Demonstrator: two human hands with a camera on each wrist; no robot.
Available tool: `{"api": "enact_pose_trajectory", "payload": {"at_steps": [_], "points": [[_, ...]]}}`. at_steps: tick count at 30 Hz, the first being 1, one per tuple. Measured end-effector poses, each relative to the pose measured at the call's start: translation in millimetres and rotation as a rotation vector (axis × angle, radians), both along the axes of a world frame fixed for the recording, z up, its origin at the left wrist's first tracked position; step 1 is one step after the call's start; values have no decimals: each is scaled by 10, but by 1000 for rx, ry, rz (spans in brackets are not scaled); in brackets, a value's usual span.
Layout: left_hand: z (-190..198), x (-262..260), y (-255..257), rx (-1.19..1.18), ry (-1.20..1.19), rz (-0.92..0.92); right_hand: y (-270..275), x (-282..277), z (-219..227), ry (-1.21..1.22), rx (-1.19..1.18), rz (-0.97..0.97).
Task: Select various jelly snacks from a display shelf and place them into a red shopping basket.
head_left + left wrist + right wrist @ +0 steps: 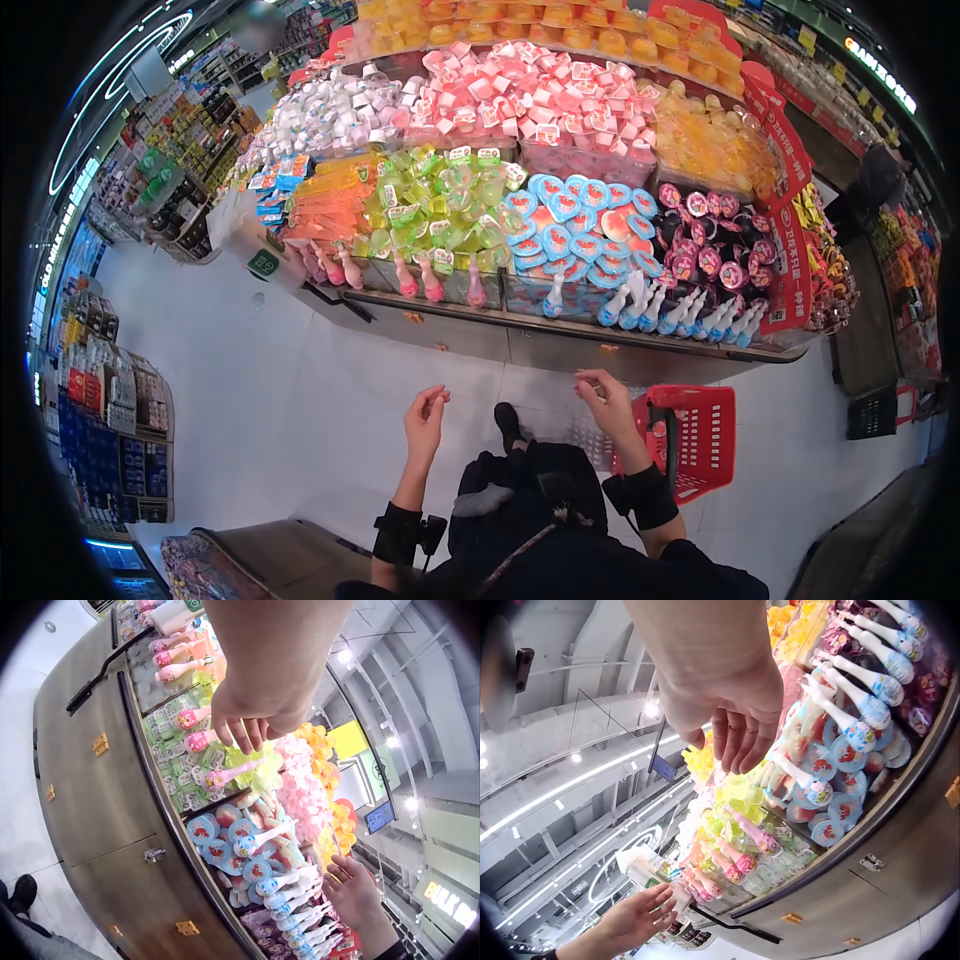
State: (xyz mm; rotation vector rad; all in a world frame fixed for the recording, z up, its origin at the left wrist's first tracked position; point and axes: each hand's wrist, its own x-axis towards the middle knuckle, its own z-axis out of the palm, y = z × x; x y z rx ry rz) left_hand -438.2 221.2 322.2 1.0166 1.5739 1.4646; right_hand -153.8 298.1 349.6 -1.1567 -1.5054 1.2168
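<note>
My left hand is held in the air before the counter, its fingers loosely bent around nothing. The right hand hovers level with it, relaxed and holding nothing. Beyond them rises a display counter heaped with small packaged sweets. Green-lidded jelly cups and blue-lidded cups fill its front bins. Pink bottle-shaped packs stand along the front edge at left, with blue and white ones at right. In the left wrist view, the left hand overlaps the green cups.
A red shopping basket is beside the right forearm. Pink cups, white cups and orange cups are piled farther back. A red sign strip runs down the counter's right side. Shelves stand at left.
</note>
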Motion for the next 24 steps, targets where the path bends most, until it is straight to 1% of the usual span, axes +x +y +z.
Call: {"api": "enact_pose_trajectory", "payload": {"at_steps": [3, 4, 5, 6, 7, 8, 10, 12, 16, 17, 20, 21, 22, 24], "points": [[57, 196, -157, 4, 10, -3, -244, 276, -61, -29, -30, -71], [107, 281, -225, -6, 15, -34, -315, 370, -95, -52, -41, -110], [148, 365, -282, -16, 20, -66, -394, 472, -147, -55, -48, -106], [165, 441, -331, -23, 18, -62, -475, 571, -192, -55, -48, -160], [178, 515, -377, -32, 18, -98, -547, 667, -233, -55, -47, -213], [189, 592, -412, -39, 17, -133, -602, 747, -209, -59, -51, -208], [219, 751, -470, -53, 18, -152, -705, 907, -143, -48, -68, -306], [254, 917, -538, -67, 19, -170, -751, 1165, -326, -43, -54, -320], [280, 1311, -658, -102, 56, -224, -830, 1597, -357, -45, -4, -375], [268, 1425, -689, -108, 58, -236, -849, 1729, -369, -88, 4, -396], [161, 1817, -792, -92, 40, -275, -911, 2169, -423, -132, -13, -432], [147, 1962, -828, -98, 34, -270, -943, 2271, -346, -120, -22, -445], [134, 2108, -859, -109, 51, -280, -982, 2431, -397, -126, -28, -439], [108, 2429, -935, -127, 60, -277, -1033, 2780, -600, -138, -111, -400]]}}
